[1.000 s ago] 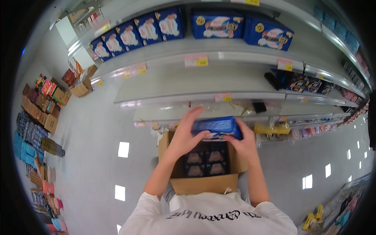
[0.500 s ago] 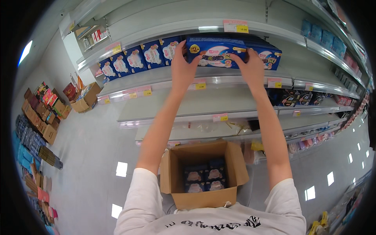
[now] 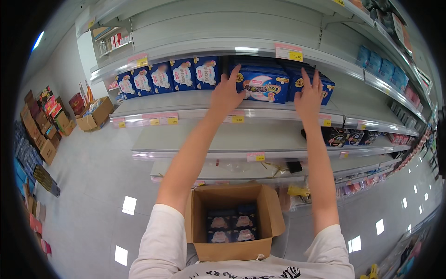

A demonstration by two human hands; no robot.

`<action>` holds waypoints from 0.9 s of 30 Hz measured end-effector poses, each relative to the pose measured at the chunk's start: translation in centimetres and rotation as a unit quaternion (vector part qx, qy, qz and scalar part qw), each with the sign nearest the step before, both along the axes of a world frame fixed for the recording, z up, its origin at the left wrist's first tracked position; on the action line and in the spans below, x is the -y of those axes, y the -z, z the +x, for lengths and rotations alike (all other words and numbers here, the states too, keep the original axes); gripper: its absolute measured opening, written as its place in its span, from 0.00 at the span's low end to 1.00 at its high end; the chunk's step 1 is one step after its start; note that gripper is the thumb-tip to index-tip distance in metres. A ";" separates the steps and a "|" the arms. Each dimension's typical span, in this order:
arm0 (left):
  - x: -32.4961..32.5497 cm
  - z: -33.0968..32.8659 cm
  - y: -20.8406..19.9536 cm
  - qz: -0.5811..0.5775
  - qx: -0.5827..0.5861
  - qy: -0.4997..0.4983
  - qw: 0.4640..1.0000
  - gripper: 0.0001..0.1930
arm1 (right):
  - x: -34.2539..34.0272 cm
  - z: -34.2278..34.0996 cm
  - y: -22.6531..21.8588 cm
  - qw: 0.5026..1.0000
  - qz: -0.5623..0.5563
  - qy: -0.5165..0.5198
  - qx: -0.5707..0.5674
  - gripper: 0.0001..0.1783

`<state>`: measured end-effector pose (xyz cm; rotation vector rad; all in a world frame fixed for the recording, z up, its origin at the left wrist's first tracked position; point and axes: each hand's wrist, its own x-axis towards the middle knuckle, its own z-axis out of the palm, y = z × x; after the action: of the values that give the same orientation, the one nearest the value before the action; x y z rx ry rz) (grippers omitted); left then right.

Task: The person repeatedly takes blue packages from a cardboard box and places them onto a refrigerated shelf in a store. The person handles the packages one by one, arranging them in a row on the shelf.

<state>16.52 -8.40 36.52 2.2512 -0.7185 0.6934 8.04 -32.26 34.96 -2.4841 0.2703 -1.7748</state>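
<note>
Grey shelf (image 3: 174, 101) here, lined with upright blue packs (image 3: 183, 74), wider packs (image 3: 265, 88) alongside; black packs (image 3: 335, 137) carried on lower shelf (image 3: 232, 136)

Blue rectangular package (image 3: 265, 86), printed face outward, lengthwise on grey shelf (image 3: 186, 99)

The wide packs (image 3: 269, 89) are deep blue, their fronts marked with white, pink and yellow. The small packs (image 3: 183, 74) are blue too, each with a white cloud shape and pink marks. Price tags (image 3: 289, 53) show pink and yellow along the pale grey shelf (image 3: 181, 100). The box (image 3: 232, 251) is brown; the shirt (image 3: 157, 237) is white with black lettering; the floor (image 3: 93, 186) is grey.
</note>
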 end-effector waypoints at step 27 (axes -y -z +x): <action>0.4 0.2 1.0 -0.044 0.035 -0.050 0.997 0.49 | -5.7 0.0 0.3 0.981 -0.065 -0.178 -0.033 0.22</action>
<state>16.67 -8.84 35.50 2.2035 -0.5990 0.8393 8.04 -26.57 34.66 -2.4811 -0.2818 -1.6105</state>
